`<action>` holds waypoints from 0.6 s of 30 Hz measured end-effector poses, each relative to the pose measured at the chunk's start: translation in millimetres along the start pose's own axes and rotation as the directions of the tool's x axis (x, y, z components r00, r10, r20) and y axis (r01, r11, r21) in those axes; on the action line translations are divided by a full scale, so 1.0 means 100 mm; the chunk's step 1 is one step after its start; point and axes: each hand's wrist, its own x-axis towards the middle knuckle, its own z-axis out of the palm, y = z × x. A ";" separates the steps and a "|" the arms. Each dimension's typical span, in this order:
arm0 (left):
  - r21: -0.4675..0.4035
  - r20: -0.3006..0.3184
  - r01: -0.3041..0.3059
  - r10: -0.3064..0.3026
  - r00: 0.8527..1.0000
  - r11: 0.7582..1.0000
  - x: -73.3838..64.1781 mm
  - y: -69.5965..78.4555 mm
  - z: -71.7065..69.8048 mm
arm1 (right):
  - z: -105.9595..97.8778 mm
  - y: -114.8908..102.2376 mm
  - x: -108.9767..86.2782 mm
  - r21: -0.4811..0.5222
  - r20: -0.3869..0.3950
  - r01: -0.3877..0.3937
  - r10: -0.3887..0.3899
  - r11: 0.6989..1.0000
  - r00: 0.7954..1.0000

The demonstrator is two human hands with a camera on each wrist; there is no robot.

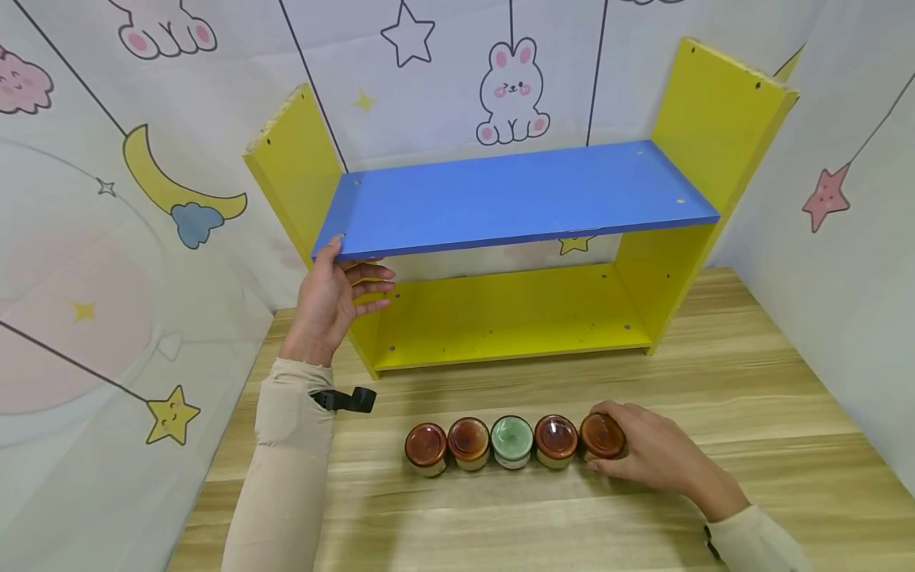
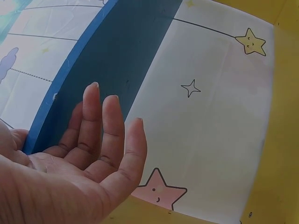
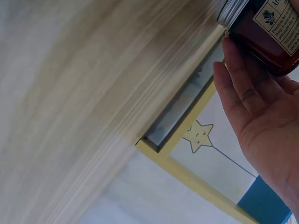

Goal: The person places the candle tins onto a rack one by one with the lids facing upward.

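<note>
Though held, rightmost jar (image 1: pixel 602 435) likely slick

Right hand (image 1: pixel 646 450): fingers, thumb bent round its sides, on or just over the table (image 1: pixel 536 524). Probably glass: stiff, breakable; sides best hold. Beyond, left hand (image 1: pixel 324 306): thumb over blue shelf (image 1: pixel 515 195), fingers loosely apart below.

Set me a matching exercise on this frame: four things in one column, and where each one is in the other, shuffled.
Things:
1. Left hand
2. Right hand
3. Green jar
4. Blue board

Places:
A. In the middle of the row of five, two brown neighbours on each side
B. Running between the yellow side panels, above the yellow bottom panel
C. At the front left corner of the shelf unit's board, thumb on top
D. Around the rightmost brown jar

Pairs: 1-C, 2-D, 3-A, 4-B
</note>
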 end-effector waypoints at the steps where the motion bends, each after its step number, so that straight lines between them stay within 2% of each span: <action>1: -0.001 0.000 0.000 0.000 1.000 1.000 0.00 0.00 0.00 | 0.00 0.00 0.00 0.013 0.004 0.002 -0.002 1.000 1.000; 8: 0.000 0.003 -0.002 0.002 1.000 1.000 0.00 -0.01 0.00 | -0.01 0.03 0.01 0.105 0.001 0.017 -0.017 0.994 1.000; 18: 0.013 0.010 -0.008 0.008 1.000 1.000 0.00 -0.01 0.00 | -0.05 0.07 -0.01 0.164 -0.046 0.038 -0.031 0.986 0.998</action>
